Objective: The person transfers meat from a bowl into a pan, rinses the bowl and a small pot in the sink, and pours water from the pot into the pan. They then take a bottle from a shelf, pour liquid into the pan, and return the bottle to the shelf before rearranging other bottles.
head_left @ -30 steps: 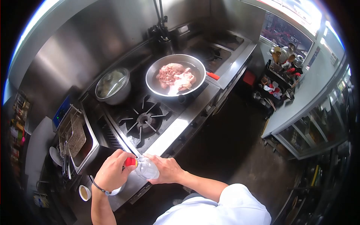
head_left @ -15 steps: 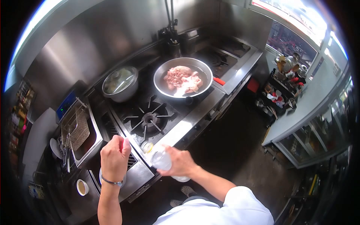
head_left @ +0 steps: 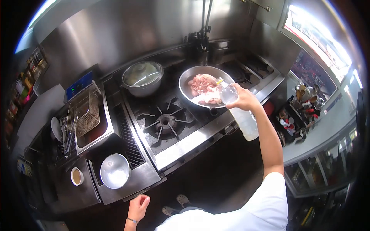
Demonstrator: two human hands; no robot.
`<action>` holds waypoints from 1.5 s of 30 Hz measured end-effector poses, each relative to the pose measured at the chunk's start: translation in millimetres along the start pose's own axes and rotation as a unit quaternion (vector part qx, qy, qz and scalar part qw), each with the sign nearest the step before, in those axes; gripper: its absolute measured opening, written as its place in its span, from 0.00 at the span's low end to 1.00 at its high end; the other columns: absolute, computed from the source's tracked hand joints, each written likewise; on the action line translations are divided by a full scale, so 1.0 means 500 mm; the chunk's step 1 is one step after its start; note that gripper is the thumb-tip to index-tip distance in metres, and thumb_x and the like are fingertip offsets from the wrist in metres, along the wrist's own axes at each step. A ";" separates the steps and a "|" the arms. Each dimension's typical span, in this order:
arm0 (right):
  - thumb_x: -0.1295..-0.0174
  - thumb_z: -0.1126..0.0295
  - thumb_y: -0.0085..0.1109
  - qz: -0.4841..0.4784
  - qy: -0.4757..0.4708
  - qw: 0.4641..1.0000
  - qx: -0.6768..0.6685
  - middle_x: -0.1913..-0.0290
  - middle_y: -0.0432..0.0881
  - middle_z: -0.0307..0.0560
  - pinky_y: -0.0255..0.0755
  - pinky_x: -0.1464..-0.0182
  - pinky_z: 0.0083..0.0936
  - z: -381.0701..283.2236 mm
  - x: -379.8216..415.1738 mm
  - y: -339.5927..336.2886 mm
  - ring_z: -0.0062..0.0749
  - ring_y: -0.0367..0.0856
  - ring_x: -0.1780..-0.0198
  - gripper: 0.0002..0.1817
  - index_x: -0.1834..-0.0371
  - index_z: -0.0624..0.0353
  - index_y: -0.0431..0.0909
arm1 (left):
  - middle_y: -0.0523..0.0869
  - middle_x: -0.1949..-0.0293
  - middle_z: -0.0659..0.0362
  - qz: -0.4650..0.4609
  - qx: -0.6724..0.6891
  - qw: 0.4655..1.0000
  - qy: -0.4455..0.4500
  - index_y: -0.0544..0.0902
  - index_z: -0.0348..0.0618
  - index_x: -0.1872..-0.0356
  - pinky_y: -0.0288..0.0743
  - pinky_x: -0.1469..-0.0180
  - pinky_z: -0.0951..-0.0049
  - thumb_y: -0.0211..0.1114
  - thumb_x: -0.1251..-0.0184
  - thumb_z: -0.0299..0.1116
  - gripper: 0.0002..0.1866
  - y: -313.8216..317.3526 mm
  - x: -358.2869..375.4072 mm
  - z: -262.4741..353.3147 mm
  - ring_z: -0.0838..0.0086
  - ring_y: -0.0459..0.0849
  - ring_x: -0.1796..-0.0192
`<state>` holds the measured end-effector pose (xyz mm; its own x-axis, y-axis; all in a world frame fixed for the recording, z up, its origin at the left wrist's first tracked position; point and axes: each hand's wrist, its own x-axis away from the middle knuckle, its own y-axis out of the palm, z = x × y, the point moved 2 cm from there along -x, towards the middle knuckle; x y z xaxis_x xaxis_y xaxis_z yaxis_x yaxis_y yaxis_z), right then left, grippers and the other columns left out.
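Note:
My right hand (head_left: 245, 99) grips a large translucent plastic bottle (head_left: 248, 124) near its neck. The bottle is tilted, its mouth with a yellow ring over the near right side of a wide metal pan (head_left: 185, 91). Pale raw meat (head_left: 204, 85) lies in the pan; whether liquid is flowing from the bottle cannot be made out. Below the stove's front edge, close to my body, my left hand (head_left: 137, 209) is closed; what it holds, if anything, is hidden. The nearest thing to it is a shiny metal bowl (head_left: 115, 171) on the steel counter.
A lidded pot (head_left: 142, 79) stands behind a bare burner (head_left: 165, 122). To the left is a deep fryer (head_left: 110, 134) with a wire basket (head_left: 88, 119). A small cup of brown sauce (head_left: 77, 176) sits near the bowl. Utensils (head_left: 304, 96) crowd the right side.
My right hand has carried the bottle up and rightward, over the pan. My left hand has dropped down toward my body, uncovering the metal bowl. The camera view has shifted.

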<state>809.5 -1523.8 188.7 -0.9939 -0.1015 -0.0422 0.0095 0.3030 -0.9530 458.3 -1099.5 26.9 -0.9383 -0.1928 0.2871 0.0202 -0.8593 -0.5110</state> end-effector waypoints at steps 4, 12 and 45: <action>0.69 0.47 0.72 -0.038 0.019 0.999 0.023 0.41 0.72 0.58 0.64 0.38 0.37 0.043 -0.083 0.019 0.48 0.71 0.39 0.54 0.33 0.51 0.60 | 0.81 0.78 0.62 0.015 0.055 0.996 -0.071 0.81 0.35 0.66 0.73 0.72 0.81 0.61 0.36 0.33 0.09 0.010 0.057 -0.087 0.83 0.78 0.75; 0.72 0.45 0.71 -0.074 0.069 0.991 0.091 0.36 0.68 0.57 0.62 0.35 0.34 0.076 -0.190 0.077 0.45 0.68 0.36 0.58 0.32 0.53 0.59 | 0.80 0.76 0.62 0.091 0.087 0.987 -0.103 0.79 0.35 0.65 0.72 0.74 0.83 0.59 0.34 0.34 0.10 -0.020 0.098 -0.146 0.84 0.76 0.75; 0.64 0.47 0.70 0.168 0.073 0.983 -0.021 0.48 0.79 0.55 0.70 0.45 0.40 0.035 -0.331 0.029 0.49 0.77 0.46 0.51 0.34 0.45 0.56 | 0.79 0.74 0.63 0.173 0.122 0.969 -0.130 0.78 0.35 0.60 0.71 0.73 0.85 0.60 0.35 0.31 0.09 -0.036 0.152 -0.096 0.85 0.76 0.75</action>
<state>975.9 -1519.0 176.5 -0.9406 0.1468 -0.3062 0.3386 0.3346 -0.8794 370.2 -1075.8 19.2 -0.7424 -0.5753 0.3433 0.4295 -0.8020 -0.4152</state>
